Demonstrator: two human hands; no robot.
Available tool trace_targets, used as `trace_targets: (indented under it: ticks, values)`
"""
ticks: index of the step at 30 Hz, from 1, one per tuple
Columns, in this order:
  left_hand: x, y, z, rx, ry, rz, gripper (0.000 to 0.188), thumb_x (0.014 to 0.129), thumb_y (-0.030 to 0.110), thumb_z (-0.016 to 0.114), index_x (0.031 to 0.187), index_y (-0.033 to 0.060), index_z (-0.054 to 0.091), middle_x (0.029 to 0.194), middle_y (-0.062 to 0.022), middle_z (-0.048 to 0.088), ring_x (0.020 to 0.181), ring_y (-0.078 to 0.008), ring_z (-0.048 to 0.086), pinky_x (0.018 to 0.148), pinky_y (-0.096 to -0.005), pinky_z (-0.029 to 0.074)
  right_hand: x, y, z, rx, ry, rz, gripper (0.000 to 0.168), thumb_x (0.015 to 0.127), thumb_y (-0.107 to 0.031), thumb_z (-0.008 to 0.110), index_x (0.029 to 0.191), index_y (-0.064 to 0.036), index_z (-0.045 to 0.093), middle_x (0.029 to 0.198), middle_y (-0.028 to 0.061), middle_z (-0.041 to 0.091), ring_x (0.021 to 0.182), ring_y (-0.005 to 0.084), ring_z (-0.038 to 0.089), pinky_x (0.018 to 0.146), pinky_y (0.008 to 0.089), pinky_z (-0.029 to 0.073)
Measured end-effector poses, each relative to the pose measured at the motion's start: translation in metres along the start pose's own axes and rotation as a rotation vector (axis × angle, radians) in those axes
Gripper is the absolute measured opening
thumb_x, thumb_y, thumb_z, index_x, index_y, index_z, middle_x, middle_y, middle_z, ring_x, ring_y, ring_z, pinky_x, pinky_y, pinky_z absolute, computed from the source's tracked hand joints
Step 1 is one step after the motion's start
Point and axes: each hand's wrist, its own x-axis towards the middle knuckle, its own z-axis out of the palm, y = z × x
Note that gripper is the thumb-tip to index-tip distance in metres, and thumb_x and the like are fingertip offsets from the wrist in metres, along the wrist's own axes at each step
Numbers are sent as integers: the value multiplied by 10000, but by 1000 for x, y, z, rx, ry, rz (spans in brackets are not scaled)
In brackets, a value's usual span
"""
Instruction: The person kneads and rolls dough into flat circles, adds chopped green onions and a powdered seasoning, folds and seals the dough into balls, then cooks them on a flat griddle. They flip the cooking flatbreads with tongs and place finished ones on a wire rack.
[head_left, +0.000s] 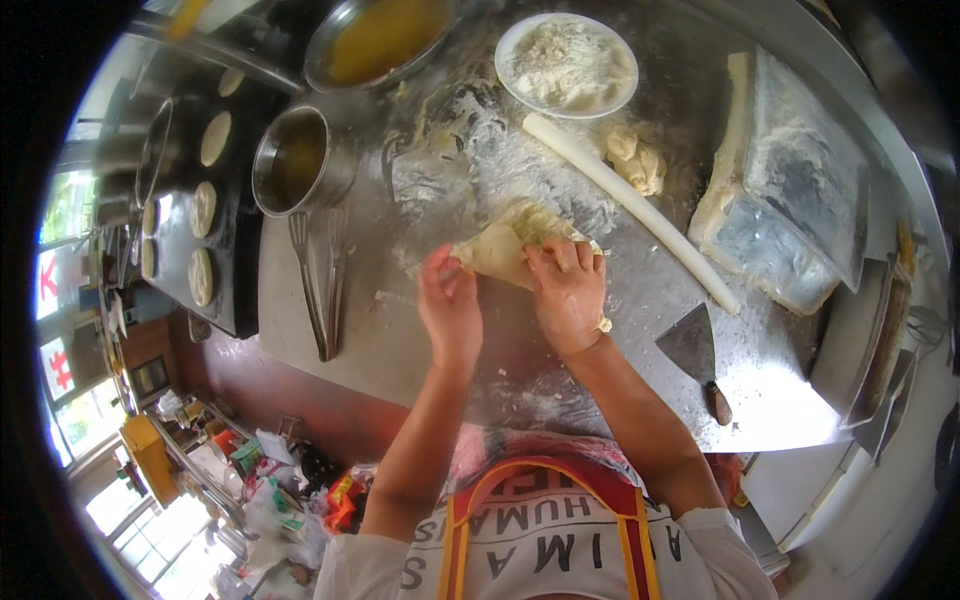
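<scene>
Both hands are at a thin, floured piece of dough (498, 241) on the metal worktop (390, 307). My left hand (450, 307) pinches its left corner between thumb and fingers. Curled over its near right side is my right hand (568, 294), which hides part of the dough, and a dough scrap clings near that wrist. Loose flour is spread just beyond the dough. A pale rolling pin (630, 204) lies slantwise to the right, with a dough lump (636, 160) behind it. Closer to me on the right rests a triangular metal scraper (690, 346) with a wooden handle.
A bowl of flour (566, 66) stands at the back. Left are a basin of yellow liquid (386, 37), a metal pot (292, 161) and tongs (319, 285). Flat dough rounds (201, 277) lie on a black griddle (244, 262). A dough-filled container (780, 247) sits right.
</scene>
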Motion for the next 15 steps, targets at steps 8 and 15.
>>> trace_targets:
  ticks: [8,15]
  values:
    - [-6,31,33,206,-377,461,383,884,5,531,1260,3,462,1168,-129,542,988,-194,563,879,-306,448,-1,-6,-9,81,103,100,377,736,-124,636,1109,-98,590,1027,27,569,903,252,516,765,391,374]
    - [4,40,37,423,-229,66,315,867,15,568,1180,16,537,1058,-118,585,903,-166,594,771,-265,485,9,6,-10,56,-2,112,317,691,-59,623,1003,-109,646,980,2,600,909,218,527,753,365,374]
